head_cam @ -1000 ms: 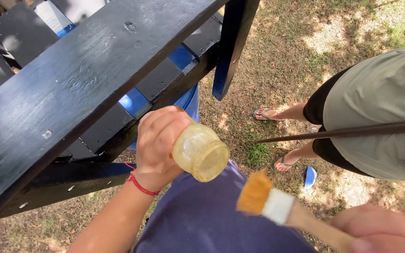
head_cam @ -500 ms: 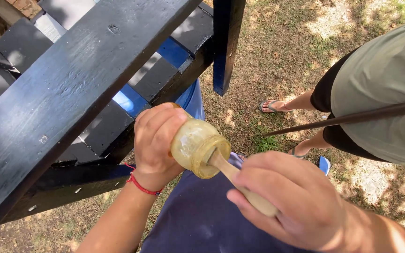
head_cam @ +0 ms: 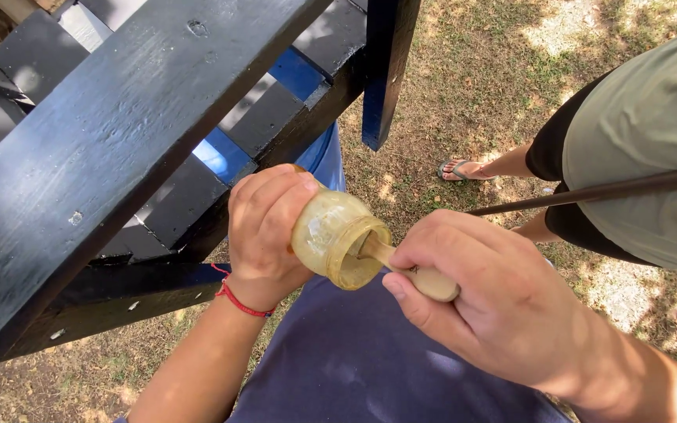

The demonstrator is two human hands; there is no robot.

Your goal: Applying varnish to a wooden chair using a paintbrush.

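Note:
My left hand [head_cam: 264, 227] grips a small glass jar [head_cam: 331, 235] smeared with yellowish liquid, tilted so its mouth faces my right hand. My right hand [head_cam: 487, 298] is closed around the wooden handle of a paintbrush [head_cam: 425, 278]. The brush head is down inside the jar and hidden by the glass. A red cord bracelet [head_cam: 238, 301] circles my left wrist. Both hands hover over my dark blue clothing [head_cam: 354, 368], just right of a black painted wooden structure [head_cam: 119, 149].
The black structure has slats with blue patches [head_cam: 295, 74] and a hanging post [head_cam: 385, 70]. Another person [head_cam: 636, 149] in a grey-green top and sandals stands on dry grass at the right. A thin dark rod [head_cam: 589, 192] crosses in front of that person.
My right hand brought the brush up from the lower right and pushed its bristles into the jar. The jar has stayed in my left hand, tipping a little toward the brush.

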